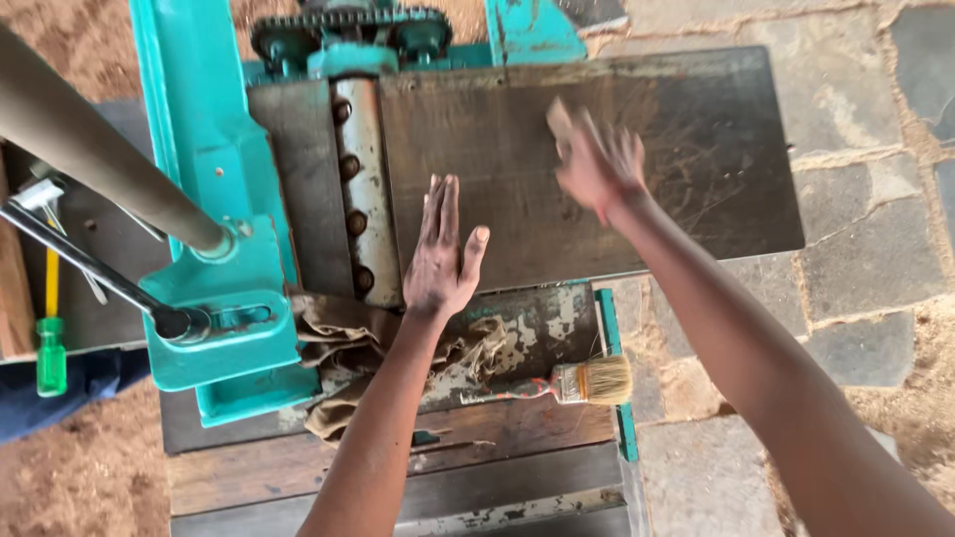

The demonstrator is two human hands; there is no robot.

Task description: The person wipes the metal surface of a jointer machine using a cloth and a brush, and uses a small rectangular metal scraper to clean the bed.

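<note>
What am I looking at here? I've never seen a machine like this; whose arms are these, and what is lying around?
There is one picture, from a camera on the person's head looking down at their own arms. The machine is a teal-painted woodworking planer with a flat dark metal table and a steel cutter drum with bolts set across it. The left hand lies flat and open on the table beside the drum. The right hand is blurred; its grip seems to be on a small pale piece, perhaps a pad or block, against the table, but I cannot tell for sure. Below lie a crumpled brown rag and a paintbrush. At the left is a green-handled screwdriver. Sawdust covers the ground.
</note>
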